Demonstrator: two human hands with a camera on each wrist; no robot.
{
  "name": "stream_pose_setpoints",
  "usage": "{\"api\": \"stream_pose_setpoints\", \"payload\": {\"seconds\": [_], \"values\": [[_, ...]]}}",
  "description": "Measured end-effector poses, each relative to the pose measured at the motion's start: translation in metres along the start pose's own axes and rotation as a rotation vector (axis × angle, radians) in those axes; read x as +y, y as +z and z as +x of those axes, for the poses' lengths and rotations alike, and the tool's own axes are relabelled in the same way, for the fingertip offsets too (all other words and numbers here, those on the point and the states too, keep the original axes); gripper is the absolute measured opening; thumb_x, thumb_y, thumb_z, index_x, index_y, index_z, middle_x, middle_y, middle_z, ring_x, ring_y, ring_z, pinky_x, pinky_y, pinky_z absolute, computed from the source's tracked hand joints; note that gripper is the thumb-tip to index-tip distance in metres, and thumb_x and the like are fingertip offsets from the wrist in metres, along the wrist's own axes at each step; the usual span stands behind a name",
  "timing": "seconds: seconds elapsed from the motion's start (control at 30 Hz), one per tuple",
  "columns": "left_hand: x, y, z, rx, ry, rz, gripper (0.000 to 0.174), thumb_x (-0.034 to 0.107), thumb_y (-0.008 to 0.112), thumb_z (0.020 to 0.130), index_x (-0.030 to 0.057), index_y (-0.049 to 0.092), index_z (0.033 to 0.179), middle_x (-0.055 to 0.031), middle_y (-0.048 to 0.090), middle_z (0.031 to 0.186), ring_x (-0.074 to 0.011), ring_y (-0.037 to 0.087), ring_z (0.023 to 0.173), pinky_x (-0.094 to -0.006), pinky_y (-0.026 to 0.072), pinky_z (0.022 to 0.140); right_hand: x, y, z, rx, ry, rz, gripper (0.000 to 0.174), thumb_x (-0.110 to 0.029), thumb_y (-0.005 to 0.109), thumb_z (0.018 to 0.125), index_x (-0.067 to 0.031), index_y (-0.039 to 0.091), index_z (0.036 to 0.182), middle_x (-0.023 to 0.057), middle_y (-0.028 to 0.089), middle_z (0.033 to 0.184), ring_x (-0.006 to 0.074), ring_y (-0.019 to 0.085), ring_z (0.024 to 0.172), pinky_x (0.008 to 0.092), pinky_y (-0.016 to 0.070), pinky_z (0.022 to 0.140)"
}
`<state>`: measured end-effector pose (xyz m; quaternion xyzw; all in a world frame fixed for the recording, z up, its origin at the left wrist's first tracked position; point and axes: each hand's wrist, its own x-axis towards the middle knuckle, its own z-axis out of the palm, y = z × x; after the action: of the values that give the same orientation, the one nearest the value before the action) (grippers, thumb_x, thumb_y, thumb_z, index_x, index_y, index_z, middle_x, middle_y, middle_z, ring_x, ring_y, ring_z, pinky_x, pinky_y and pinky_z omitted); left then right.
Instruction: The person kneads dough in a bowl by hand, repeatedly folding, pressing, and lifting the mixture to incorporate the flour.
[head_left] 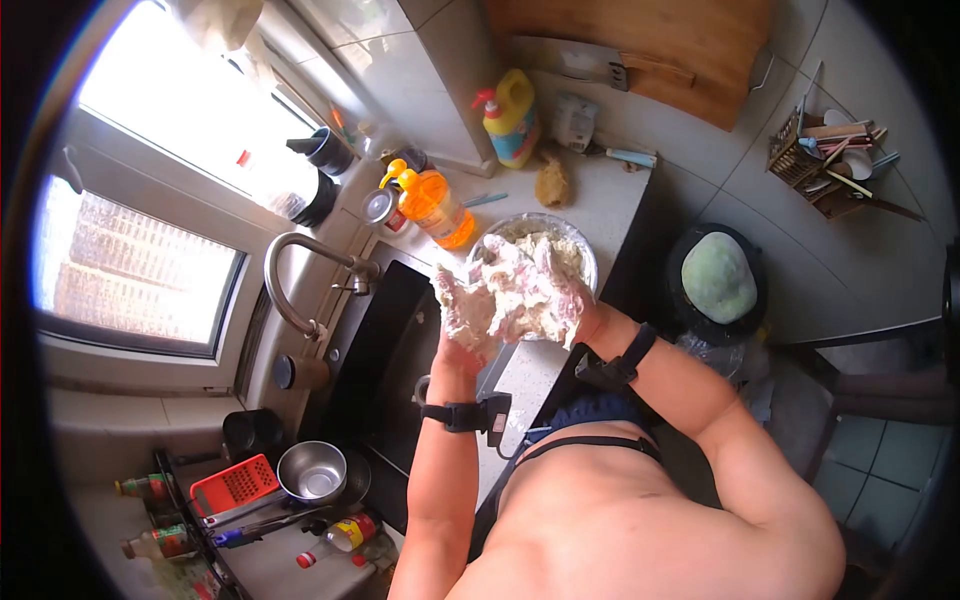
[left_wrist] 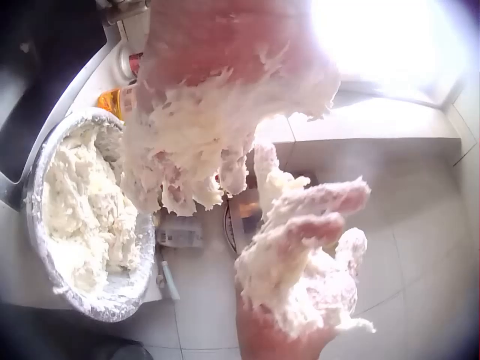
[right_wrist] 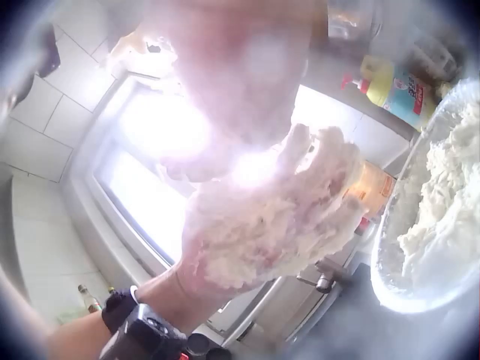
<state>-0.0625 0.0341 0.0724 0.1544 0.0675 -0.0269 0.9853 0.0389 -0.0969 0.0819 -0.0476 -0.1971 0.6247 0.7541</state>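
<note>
Both hands are raised close together over the near side of a metal bowl (left_wrist: pixel 39 232) of sticky, pale wet dough (left_wrist: pixel 90 217). My left hand (head_left: pixel 466 312) is thickly coated with dough, its fingers spread and fairly straight in the right wrist view. My right hand (head_left: pixel 545 295) is just beside it, also caked with dough. In the left wrist view, its fingers (left_wrist: pixel 319 196) are loosely bent and apart, with clumps stuck on the palm and between them. The bowl stands on the counter, partly hidden behind the hands in the head view.
A black sink (head_left: pixel 400 350) with a curved faucet (head_left: pixel 285 262) lies to the left. Behind the bowl stand an orange pump bottle (head_left: pixel 437 208) and a yellow detergent bottle (head_left: pixel 513 120). A large green melon (head_left: pixel 719 278) sits right of the counter. A steel pot (head_left: pixel 311 472) is at lower left.
</note>
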Motion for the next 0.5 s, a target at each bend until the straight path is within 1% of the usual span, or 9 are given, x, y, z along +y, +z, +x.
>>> {"api": "stream_pose_setpoints", "payload": {"seconds": [0.1, 0.17, 0.2, 0.27, 0.3, 0.33, 0.4, 0.43, 0.5], "values": [[-0.008, 0.006, 0.003, -0.024, 0.019, 0.032, 0.069, 0.065, 0.033, 0.081, 0.0101, 0.042, 0.122, -0.0067, 0.057, 0.109, -0.0210, 0.060, 0.088, -0.0363, 0.0531, 0.067, 0.013, -0.009, 0.005, 0.125, -0.035, -0.128, 0.072, -0.057, 0.031, 0.085, -0.0089, 0.019, 0.137, 0.0080, 0.031, 0.137, 0.0197, 0.036, 0.121, 0.0351, 0.0312, 0.100], [-0.016, 0.018, 0.003, 0.126, 0.076, 0.121, 0.065, 0.061, 0.034, 0.083, 0.0104, 0.043, 0.122, -0.0066, 0.058, 0.108, -0.0201, 0.061, 0.088, -0.0331, 0.0536, 0.067, 0.017, -0.019, -0.002, 0.114, -0.322, -0.870, 0.061, -0.042, 0.031, 0.089, -0.0050, 0.021, 0.136, 0.0105, 0.029, 0.137, 0.0209, 0.033, 0.123, 0.0353, 0.0262, 0.103], [-0.019, 0.023, 0.003, 0.237, 0.116, 0.181, 0.064, 0.060, 0.035, 0.083, 0.0103, 0.043, 0.122, -0.0070, 0.058, 0.108, -0.0198, 0.061, 0.089, -0.0313, 0.0536, 0.067, 0.015, -0.023, -0.008, 0.131, -0.442, -1.332, 0.059, -0.040, 0.032, 0.089, -0.0041, 0.022, 0.135, 0.0108, 0.031, 0.136, 0.0209, 0.034, 0.122, 0.0349, 0.0270, 0.103], [-0.021, 0.027, 0.003, 0.262, 0.116, 0.228, 0.062, 0.058, 0.036, 0.084, 0.0096, 0.043, 0.122, -0.0077, 0.057, 0.110, -0.0199, 0.060, 0.091, -0.0295, 0.0527, 0.069, 0.008, -0.026, -0.024, 0.049, -0.480, -2.465, 0.055, -0.035, 0.033, 0.088, -0.0023, 0.026, 0.132, 0.0113, 0.034, 0.133, 0.0208, 0.037, 0.120, 0.0341, 0.0286, 0.102], [-0.022, 0.028, 0.004, 0.273, 0.116, 0.251, 0.061, 0.057, 0.037, 0.085, 0.0093, 0.043, 0.122, -0.0080, 0.056, 0.110, -0.0199, 0.059, 0.091, -0.0286, 0.0523, 0.070, 0.004, -0.026, -0.029, -0.016, -0.488, -2.776, 0.053, -0.032, 0.033, 0.088, -0.0014, 0.027, 0.131, 0.0115, 0.036, 0.131, 0.0208, 0.038, 0.118, 0.0337, 0.0294, 0.101], [-0.015, 0.013, 0.002, 0.089, 0.060, 0.232, 0.061, 0.055, 0.036, 0.086, 0.0079, 0.041, 0.123, -0.0090, 0.053, 0.115, -0.0220, 0.056, 0.098, -0.0316, 0.0494, 0.079, 0.000, -0.026, -0.032, -0.078, -0.519, -2.938, 0.051, -0.029, 0.034, 0.088, -0.0004, 0.029, 0.130, 0.0117, 0.037, 0.130, 0.0208, 0.039, 0.117, 0.0333, 0.0302, 0.101], [-0.018, 0.000, 0.001, 0.199, 0.114, 0.289, 0.056, 0.051, 0.040, 0.086, 0.0072, 0.043, 0.122, -0.0093, 0.053, 0.114, -0.0221, 0.055, 0.099, -0.0328, 0.0475, 0.082, -0.006, -0.031, -0.031, -0.227, -0.612, -3.192, 0.048, -0.024, 0.035, 0.087, 0.0014, 0.032, 0.127, 0.0122, 0.040, 0.127, 0.0207, 0.042, 0.115, 0.0325, 0.0317, 0.100], [-0.019, -0.005, 0.001, 0.254, 0.141, 0.316, 0.054, 0.049, 0.041, 0.087, 0.0069, 0.044, 0.121, -0.0094, 0.053, 0.113, -0.0221, 0.055, 0.100, -0.0334, 0.0465, 0.084, -0.011, -0.034, -0.026, -0.256, -0.750, -3.448, 0.046, -0.022, 0.035, 0.087, 0.0023, 0.034, 0.126, 0.0124, 0.042, 0.126, 0.0207, 0.043, 0.113, 0.0321, 0.0325, 0.100], [-0.025, 0.004, 0.001, 0.296, 0.212, 0.420, 0.046, 0.039, 0.048, 0.086, 0.0055, 0.046, 0.118, -0.0084, 0.055, 0.109, -0.0200, 0.056, 0.095, -0.0320, 0.0467, 0.081, -0.014, -0.039, -0.022, -0.361, -0.917, -3.597, 0.043, -0.017, 0.037, 0.087, 0.0042, 0.037, 0.124, 0.0129, 0.045, 0.123, 0.0206, 0.046, 0.111, 0.0313, 0.0341, 0.099]]}}
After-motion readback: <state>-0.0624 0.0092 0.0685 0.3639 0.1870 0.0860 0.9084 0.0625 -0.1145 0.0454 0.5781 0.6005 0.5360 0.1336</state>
